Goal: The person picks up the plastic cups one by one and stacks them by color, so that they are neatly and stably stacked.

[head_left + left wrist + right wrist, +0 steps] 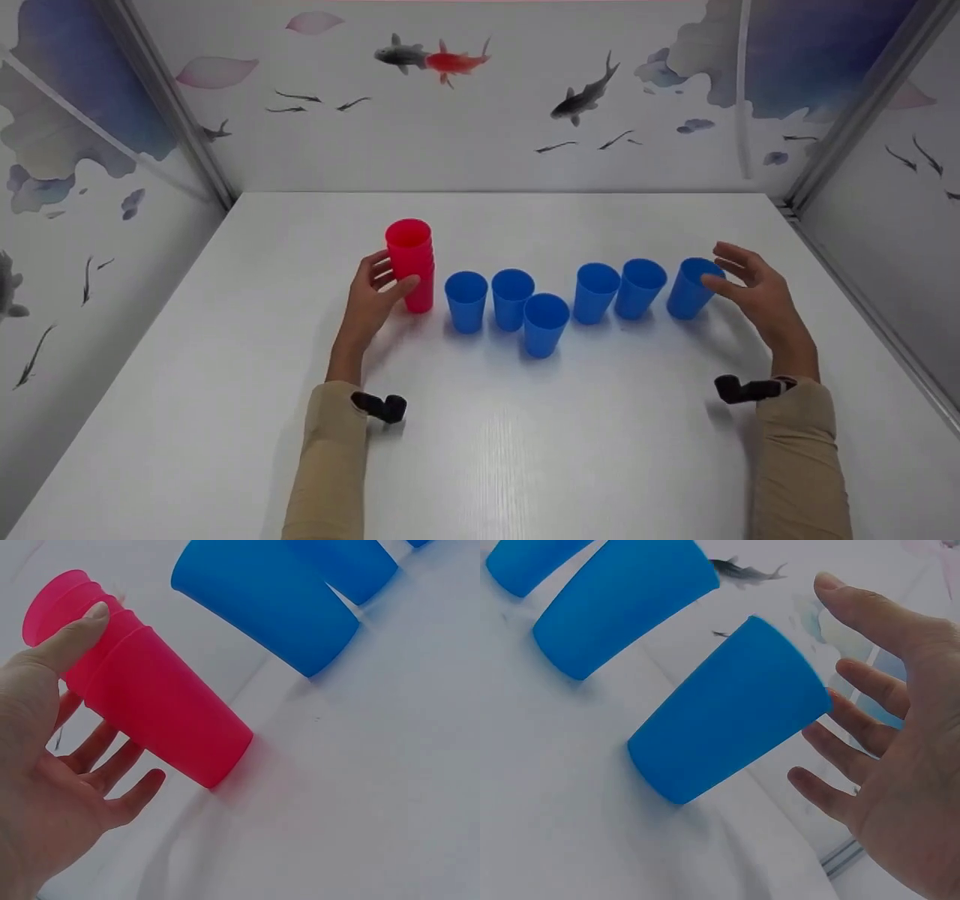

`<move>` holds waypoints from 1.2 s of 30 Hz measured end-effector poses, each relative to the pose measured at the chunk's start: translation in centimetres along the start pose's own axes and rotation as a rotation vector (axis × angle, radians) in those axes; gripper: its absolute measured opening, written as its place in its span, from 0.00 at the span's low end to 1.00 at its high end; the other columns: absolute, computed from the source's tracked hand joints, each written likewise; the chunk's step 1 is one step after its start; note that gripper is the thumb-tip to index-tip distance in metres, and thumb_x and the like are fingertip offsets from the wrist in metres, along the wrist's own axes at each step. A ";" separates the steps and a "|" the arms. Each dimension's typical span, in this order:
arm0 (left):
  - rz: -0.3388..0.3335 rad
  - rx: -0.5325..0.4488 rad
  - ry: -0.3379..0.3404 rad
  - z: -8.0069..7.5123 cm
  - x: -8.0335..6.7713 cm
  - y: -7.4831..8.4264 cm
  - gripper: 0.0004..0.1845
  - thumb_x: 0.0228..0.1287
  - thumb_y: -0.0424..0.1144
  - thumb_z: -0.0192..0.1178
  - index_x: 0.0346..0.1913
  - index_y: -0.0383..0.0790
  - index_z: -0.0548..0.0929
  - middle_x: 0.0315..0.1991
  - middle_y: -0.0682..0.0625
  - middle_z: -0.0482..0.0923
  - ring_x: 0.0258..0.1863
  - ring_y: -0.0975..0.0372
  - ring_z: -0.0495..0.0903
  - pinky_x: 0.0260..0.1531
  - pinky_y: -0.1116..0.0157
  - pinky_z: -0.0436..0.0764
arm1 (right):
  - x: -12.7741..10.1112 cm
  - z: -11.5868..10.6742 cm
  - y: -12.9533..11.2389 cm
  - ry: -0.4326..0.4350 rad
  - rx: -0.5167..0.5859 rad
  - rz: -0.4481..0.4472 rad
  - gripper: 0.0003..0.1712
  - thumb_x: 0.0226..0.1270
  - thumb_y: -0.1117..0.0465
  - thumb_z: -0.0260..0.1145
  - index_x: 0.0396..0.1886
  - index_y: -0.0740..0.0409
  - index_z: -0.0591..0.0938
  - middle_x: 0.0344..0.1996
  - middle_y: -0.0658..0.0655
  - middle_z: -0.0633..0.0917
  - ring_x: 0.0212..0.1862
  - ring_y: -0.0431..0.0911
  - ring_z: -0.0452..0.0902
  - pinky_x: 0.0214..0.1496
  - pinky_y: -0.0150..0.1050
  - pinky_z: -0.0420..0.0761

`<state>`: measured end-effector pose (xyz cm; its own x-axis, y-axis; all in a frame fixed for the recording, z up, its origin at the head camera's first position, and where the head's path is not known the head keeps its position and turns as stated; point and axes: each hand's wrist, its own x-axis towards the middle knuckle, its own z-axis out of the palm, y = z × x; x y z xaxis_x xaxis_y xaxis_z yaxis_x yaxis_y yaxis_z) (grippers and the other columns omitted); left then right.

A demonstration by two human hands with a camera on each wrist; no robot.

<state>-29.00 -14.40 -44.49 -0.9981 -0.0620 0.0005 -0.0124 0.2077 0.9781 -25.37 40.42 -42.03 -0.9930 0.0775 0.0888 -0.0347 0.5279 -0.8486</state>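
Note:
A stack of nested red cups (411, 262) stands upright at the left end of a row of cups. My left hand (375, 289) holds it, thumb across the near side and some fingers behind; in the left wrist view, the thumb lies near the upper rims of the red cups (165, 705). At the row's right end is a blue cup (690, 289). Beside its rim is my right hand (757, 292), thumb and fingers spread apart. The right wrist view shows that blue cup (727, 716) with the fingers by its rim, not closed round it; contact is unclear.
Several other blue cups stand mouth up between the hands, among them one (466, 302) near the red stack, one (546, 325) nearer the front, and a pair (596, 292) right of centre. The white table (480, 450) meets patterned panels (487, 135) at the back and sides.

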 end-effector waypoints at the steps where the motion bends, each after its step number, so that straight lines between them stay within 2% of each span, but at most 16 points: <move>1: 0.015 0.009 0.002 -0.2 -0.1 0.1 0.48 0.53 0.57 0.75 0.73 0.52 0.61 0.72 0.50 0.67 0.70 0.55 0.69 0.65 0.56 0.78 | 0.1 0.1 0.3 -0.012 0.008 0.004 0.45 0.70 0.42 0.65 0.80 0.44 0.56 0.79 0.59 0.60 0.79 0.58 0.53 0.76 0.63 0.62; 3: 0.046 0.031 0.004 -0.8 -0.5 0.4 0.44 0.54 0.59 0.73 0.70 0.50 0.66 0.68 0.49 0.71 0.67 0.56 0.72 0.62 0.56 0.80 | 0.1 0.3 0.7 -0.027 0.014 0.011 0.46 0.70 0.41 0.64 0.81 0.44 0.55 0.79 0.60 0.60 0.80 0.61 0.52 0.76 0.65 0.60; 7: 0.080 0.065 -0.006 -2.1 -1.1 1.1 0.34 0.59 0.58 0.70 0.62 0.43 0.73 0.58 0.45 0.76 0.58 0.55 0.76 0.52 0.64 0.84 | 0.1 0.2 1.2 -0.021 0.027 0.021 0.45 0.70 0.41 0.63 0.81 0.42 0.54 0.79 0.60 0.60 0.80 0.62 0.51 0.76 0.66 0.58; 10: 0.084 0.091 -0.039 -2.5 -1.7 1.7 0.29 0.62 0.56 0.68 0.58 0.41 0.76 0.53 0.44 0.79 0.53 0.51 0.79 0.45 0.70 0.85 | 0.1 0.2 1.4 0.000 0.029 0.023 0.44 0.71 0.41 0.62 0.81 0.42 0.55 0.78 0.60 0.62 0.79 0.62 0.52 0.76 0.66 0.58; 13: 0.093 0.139 -0.096 -2.3 -2.3 2.2 0.26 0.63 0.53 0.68 0.57 0.42 0.78 0.53 0.44 0.81 0.50 0.51 0.82 0.44 0.68 0.86 | 0.2 0.2 1.5 -0.003 0.037 0.025 0.44 0.71 0.42 0.62 0.80 0.42 0.55 0.78 0.60 0.63 0.79 0.61 0.53 0.76 0.64 0.59; 17: 0.077 0.192 -0.181 -1.3 -3.1 2.5 0.29 0.62 0.50 0.70 0.63 0.44 0.77 0.59 0.45 0.81 0.55 0.53 0.83 0.48 0.63 0.86 | 0.5 0.4 1.8 -0.026 0.034 0.033 0.44 0.71 0.42 0.62 0.80 0.42 0.55 0.78 0.60 0.62 0.79 0.60 0.53 0.77 0.61 0.60; 19: 0.060 0.199 -0.203 -0.8 -3.5 2.5 0.31 0.62 0.50 0.70 0.65 0.44 0.75 0.62 0.44 0.79 0.58 0.52 0.82 0.51 0.60 0.86 | 0.5 0.5 1.9 -0.029 0.017 0.035 0.44 0.71 0.41 0.62 0.81 0.42 0.55 0.78 0.60 0.62 0.79 0.59 0.53 0.77 0.59 0.61; 23: 0.040 0.185 -0.199 0.3 -3.9 2.7 0.33 0.61 0.49 0.71 0.67 0.46 0.74 0.65 0.45 0.77 0.63 0.51 0.79 0.56 0.57 0.84 | 0.5 0.5 2.0 -0.031 0.007 0.028 0.44 0.72 0.41 0.62 0.81 0.44 0.55 0.78 0.60 0.62 0.79 0.60 0.54 0.77 0.57 0.62; 30: 0.027 0.130 -0.196 2.4 -4.3 3.1 0.40 0.58 0.48 0.73 0.73 0.50 0.67 0.70 0.45 0.73 0.68 0.52 0.75 0.60 0.56 0.81 | 0.5 0.5 2.0 -0.042 0.037 0.031 0.45 0.70 0.41 0.63 0.80 0.42 0.55 0.79 0.63 0.58 0.79 0.63 0.51 0.77 0.64 0.57; 36: 0.023 0.175 -0.197 4.3 -4.4 3.3 0.44 0.60 0.48 0.72 0.77 0.50 0.62 0.76 0.43 0.64 0.73 0.49 0.69 0.63 0.54 0.78 | 0.4 0.6 2.1 -0.047 0.034 0.033 0.45 0.70 0.41 0.64 0.80 0.43 0.56 0.80 0.63 0.55 0.79 0.63 0.52 0.77 0.64 0.58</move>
<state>-24.91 -9.21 -42.16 -0.9906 0.1320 -0.0351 0.0169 0.3734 0.9275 -25.93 41.02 -44.13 -0.9979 0.0537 0.0369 -0.0054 0.4964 -0.8681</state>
